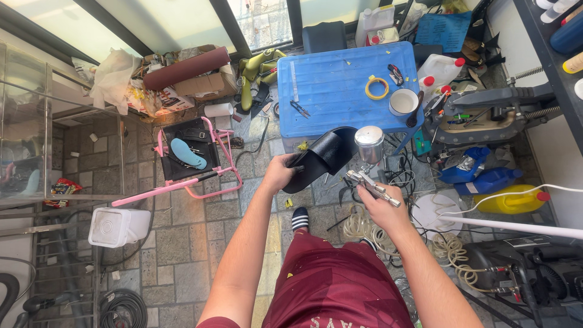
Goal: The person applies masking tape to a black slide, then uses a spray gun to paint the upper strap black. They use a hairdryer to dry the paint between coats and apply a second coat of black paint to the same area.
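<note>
My left hand (pixel 280 172) grips a black sandal-like shoe piece (pixel 322 157) by its lower end, holding it up in front of me. In my right hand (pixel 378 202) is a metal spray gun (pixel 368 163) with a shiny cup on top, its nozzle pointing at the black piece from the right. Both are held above the stone-tiled floor, just in front of a blue plastic table (pixel 331 91). On that table lie a yellow tape ring (pixel 376 87), a white cup (pixel 403 101) and small hand tools.
A pink folding stool (pixel 194 159) with a light-blue insole stands to the left. A white bucket (pixel 118 226) sits at lower left. Coiled hoses (pixel 364 228), blue and yellow jugs (pixel 507 199), a compressor and cardboard boxes crowd the right and back.
</note>
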